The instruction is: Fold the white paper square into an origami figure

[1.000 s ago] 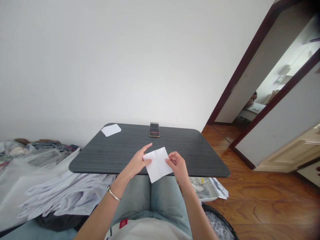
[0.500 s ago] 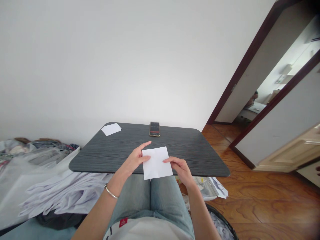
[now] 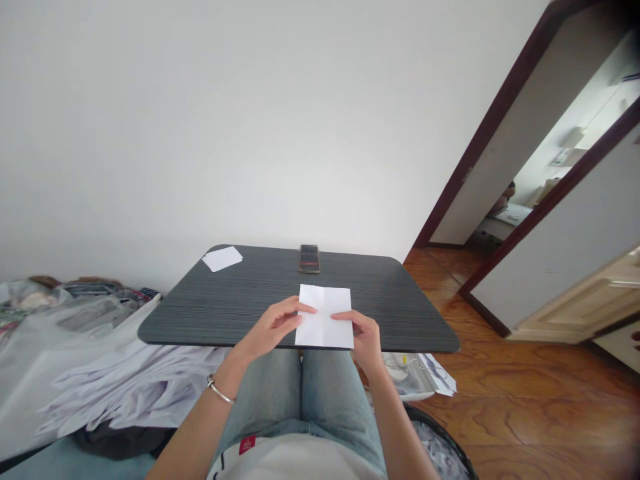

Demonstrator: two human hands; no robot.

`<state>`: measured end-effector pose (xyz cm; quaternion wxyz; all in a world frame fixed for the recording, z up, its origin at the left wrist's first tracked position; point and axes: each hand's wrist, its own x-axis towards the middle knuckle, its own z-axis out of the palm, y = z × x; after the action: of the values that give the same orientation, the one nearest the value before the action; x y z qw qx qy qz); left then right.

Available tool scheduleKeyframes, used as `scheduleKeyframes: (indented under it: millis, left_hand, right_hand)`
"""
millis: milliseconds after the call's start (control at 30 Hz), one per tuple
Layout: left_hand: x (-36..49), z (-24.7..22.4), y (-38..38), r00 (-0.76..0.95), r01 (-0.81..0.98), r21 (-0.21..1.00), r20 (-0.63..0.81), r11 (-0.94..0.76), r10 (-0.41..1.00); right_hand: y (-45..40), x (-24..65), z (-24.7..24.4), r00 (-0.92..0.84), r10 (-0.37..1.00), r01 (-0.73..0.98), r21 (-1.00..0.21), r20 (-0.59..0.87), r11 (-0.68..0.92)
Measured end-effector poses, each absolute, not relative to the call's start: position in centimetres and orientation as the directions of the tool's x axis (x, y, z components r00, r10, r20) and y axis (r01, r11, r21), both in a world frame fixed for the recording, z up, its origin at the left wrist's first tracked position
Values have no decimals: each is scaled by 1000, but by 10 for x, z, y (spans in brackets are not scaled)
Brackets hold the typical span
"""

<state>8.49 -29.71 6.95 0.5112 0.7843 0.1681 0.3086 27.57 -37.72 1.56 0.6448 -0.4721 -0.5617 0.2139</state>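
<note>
A square white sheet of paper (image 3: 325, 331) with faint crossing creases lies at the near edge of the table, in front of me. My left hand (image 3: 275, 325) is at its left side, fingers apart, with a fingertip resting on the sheet and the thumb at its left edge. At the right edge is my right hand (image 3: 364, 333), one finger stretched over the top of the paper and the other fingers curled by the edge, partly hidden. The hands lie on either side of the centre crease.
The dark wood-grain table (image 3: 395, 300) stands against a white wall. On it are a phone (image 3: 309, 259) near the back and white papers (image 3: 223, 259) at the far left corner. White fabric or paper (image 3: 140, 387) is heaped at left; a bin (image 3: 440, 447) sits at lower right.
The sheet has moved right and slightly away from me and now sits straighter, flatter against the table. My left hand has shifted from pinching its left edge to touching its top.
</note>
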Motion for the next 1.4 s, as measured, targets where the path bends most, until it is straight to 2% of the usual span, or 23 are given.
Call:
scheduleKeyframes:
  millis: [100, 167, 400, 733, 867, 1000, 1133, 1400]
  left_hand:
    - [83, 70, -302, 797, -11, 842, 333, -540, 504]
    - [83, 68, -304, 801, -8, 832, 337, -555, 494]
    - [87, 64, -302, 766, -68, 853, 377, -518, 521]
    - [95, 60, -306, 657, -78, 876, 404, -475, 637]
    - [98, 61, -310, 610, -112, 836, 485, -537, 627]
    - [102, 63, -312, 568, -68, 803, 519, -592, 639]
    - [106, 67, -317, 566, -51, 834, 477, -549, 673]
    - [116, 65, -321, 526, -193, 929, 370, -316, 766]
  right_hand:
    - [-379, 276, 17, 284, 784, 289, -829, 552, 479]
    - [-379, 275, 16, 285, 773, 293, -819, 567, 492]
    - [-380, 274, 15, 309, 769, 276, -827, 559, 490]
    - [-384, 268, 25, 280, 766, 274, -813, 579, 514]
    - [-387, 264, 31, 289, 771, 235, -823, 567, 517]
    - [-388, 256, 35, 309, 809, 134, -865, 500, 483]
    - [-386, 248, 39, 372, 830, -16, -891, 415, 453]
    - [-383, 242, 43, 417, 836, -59, -907, 358, 417]
